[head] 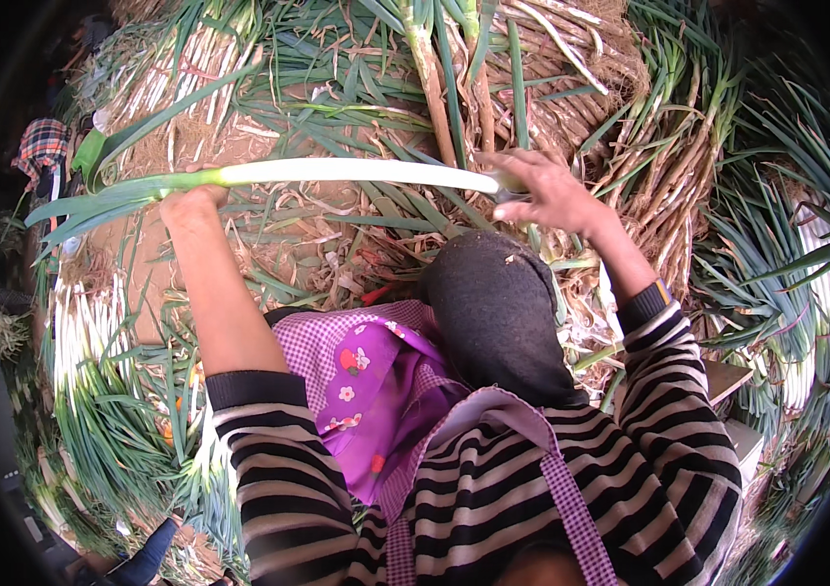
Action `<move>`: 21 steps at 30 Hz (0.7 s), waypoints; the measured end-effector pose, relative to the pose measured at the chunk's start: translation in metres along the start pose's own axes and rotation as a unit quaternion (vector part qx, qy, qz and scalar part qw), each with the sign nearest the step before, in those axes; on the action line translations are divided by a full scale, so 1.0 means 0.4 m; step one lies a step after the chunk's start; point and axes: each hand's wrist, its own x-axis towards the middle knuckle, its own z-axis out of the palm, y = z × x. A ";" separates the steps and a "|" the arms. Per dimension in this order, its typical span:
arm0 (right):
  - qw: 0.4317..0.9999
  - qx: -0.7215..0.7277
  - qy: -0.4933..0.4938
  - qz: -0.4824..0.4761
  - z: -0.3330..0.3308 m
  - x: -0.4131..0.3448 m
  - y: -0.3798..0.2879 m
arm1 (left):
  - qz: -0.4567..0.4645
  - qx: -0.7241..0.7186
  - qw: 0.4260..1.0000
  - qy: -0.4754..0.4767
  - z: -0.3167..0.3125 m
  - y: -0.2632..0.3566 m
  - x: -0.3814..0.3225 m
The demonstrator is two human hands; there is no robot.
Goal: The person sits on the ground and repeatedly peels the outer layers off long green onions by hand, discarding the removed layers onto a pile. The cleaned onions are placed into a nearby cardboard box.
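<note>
A long Welsh onion with a bare white stalk lies crosswise before me, its green leaves to the left. My left hand grips it from below, where white turns to green. At its white end is my right hand, thumb and fingers on either side of the tip. Something small and grey shows between those fingers, too blurred to name. Whether the right hand grips the stalk or that grey thing cannot be told. My bent knee in dark cloth rises just below the stalk.
Peeled onions lie bundled at left, more bundles at right. Unpeeled, soil-brown onions are heaped at upper right. Leaf scraps and dry skins litter the ground. At the far left edge, a person's checked garment shows.
</note>
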 end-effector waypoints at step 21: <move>0.899 0.173 -0.019 0.402 0.105 -0.390 0.185 | 0.178 0.023 0.977 -0.116 -0.029 -0.037 -0.068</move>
